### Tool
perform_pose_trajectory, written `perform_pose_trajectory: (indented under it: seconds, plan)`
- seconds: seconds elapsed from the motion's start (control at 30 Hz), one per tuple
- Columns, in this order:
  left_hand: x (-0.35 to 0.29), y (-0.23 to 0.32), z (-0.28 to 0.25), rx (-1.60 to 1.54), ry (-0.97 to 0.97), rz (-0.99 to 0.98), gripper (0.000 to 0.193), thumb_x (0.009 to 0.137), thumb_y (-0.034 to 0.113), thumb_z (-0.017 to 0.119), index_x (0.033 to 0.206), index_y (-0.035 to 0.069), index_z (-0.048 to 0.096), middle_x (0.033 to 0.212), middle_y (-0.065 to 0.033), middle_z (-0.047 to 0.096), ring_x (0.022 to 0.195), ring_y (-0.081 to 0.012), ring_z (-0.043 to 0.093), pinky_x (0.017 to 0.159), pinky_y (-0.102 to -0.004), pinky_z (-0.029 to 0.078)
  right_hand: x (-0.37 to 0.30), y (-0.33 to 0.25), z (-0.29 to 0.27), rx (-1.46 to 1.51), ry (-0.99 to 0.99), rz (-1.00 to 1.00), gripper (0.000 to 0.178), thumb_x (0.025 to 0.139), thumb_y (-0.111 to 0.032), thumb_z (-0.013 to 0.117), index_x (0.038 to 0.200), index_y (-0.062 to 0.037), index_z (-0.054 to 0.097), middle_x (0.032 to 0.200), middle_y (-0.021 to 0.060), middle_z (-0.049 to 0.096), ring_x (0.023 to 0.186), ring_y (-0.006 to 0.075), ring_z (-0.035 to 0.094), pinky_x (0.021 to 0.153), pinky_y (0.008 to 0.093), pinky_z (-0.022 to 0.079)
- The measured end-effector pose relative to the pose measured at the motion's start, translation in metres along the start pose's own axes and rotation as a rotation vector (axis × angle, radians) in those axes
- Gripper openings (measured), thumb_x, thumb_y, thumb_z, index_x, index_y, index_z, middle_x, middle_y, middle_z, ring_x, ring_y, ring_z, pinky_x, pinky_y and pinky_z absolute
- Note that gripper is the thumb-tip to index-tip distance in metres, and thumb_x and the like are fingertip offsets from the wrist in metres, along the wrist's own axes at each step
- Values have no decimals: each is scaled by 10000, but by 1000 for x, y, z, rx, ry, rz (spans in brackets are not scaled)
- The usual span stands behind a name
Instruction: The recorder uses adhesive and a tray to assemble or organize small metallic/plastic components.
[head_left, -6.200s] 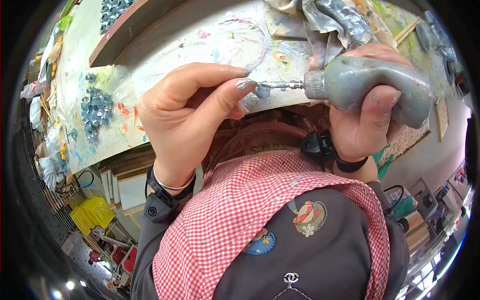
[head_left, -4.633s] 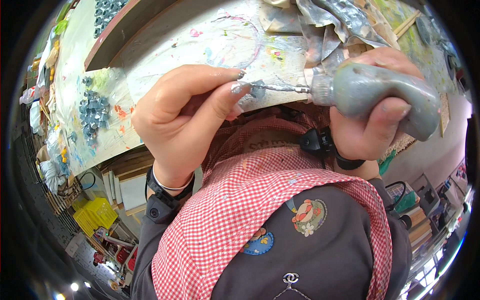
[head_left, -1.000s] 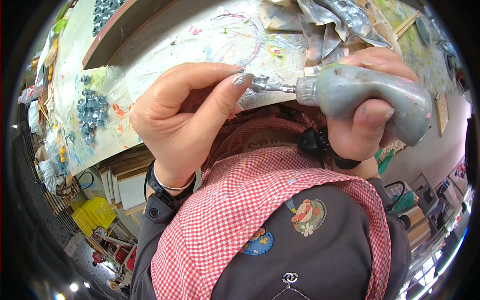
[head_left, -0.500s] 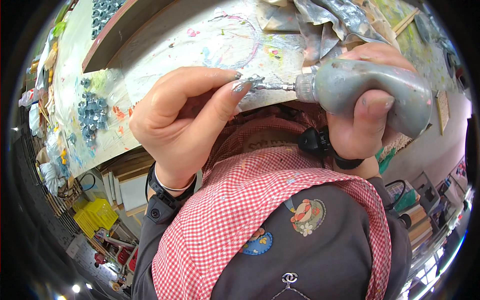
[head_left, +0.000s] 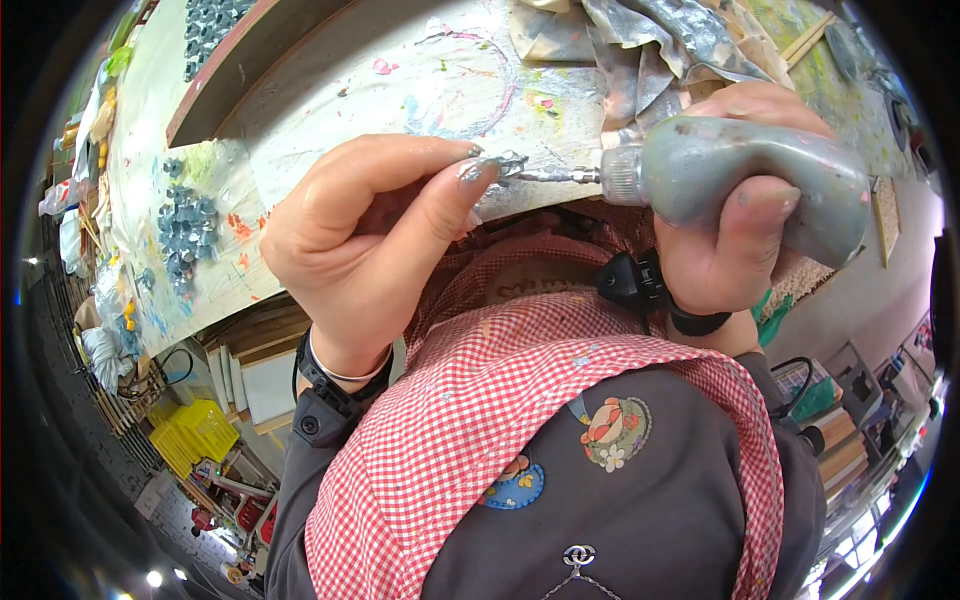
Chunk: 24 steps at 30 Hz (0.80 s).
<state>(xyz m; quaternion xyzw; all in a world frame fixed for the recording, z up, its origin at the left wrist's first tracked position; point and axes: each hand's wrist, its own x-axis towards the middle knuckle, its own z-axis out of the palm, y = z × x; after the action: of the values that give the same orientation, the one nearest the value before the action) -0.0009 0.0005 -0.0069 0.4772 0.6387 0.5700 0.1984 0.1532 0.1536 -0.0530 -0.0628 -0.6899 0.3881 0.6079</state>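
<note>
Squeezing a soft grey bottle point(head_left: 740, 165) looks like the step in hand: the right hand point(head_left: 735, 245) wraps its fingers round the body, the thumb pressing a deep hollow into its side. The left hand point(head_left: 365, 215) has thumb and forefinger nearly together, pinching a small grey, paint-smeared piece point(head_left: 513, 162) whose far end pokes out past the fingertips; its exact shape is too small to tell. The piece sits above the near edge of the paint-spotted table point(head_left: 390, 95), at the tip of the thin metal nozzle point(head_left: 575, 175). Whether tip and piece touch, I cannot tell. To do this well, pressure from the right thumb should probably be light and even, since a hard squeeze could flood so small a piece. Turning the piece in the left pinch, rather than swinging the bottle, would likely give steadier control, and gripping it by one end should leave more surface within reach. Wet paint may make it slippery, so a firm pinch seems wise.
</note>
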Motion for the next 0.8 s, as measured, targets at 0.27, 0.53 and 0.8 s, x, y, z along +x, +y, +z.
perform_pose_trajectory:
  seconds: [0.27,0.53,0.8]
  plan:
    - [0,-1,-1,-17,-9,4,76,777,-71,627,853,-61,633,769,-134,635,565,-125,595,491,-205,480,1,4,0,61,-103,-39,307,881,-255,491,910,47,540,832,178,573,768,235,545,685,339,426]
    - [-1,3,2,-139,62,-116,72,773,-67,650,844,-55,648,757,-90,644,587,-83,595,514,-176,471,-3,5,-2,45,-45,-91,337,895,-282,464,907,48,529,831,177,572,774,238,542,696,347,428]
    - [2,5,2,-119,62,-154,72,773,-48,663,844,-50,651,733,-70,642,566,-70,583,494,-164,450,0,2,5,161,-6,-53,384,902,-327,461,959,49,505,814,165,566,772,239,540,685,342,430]
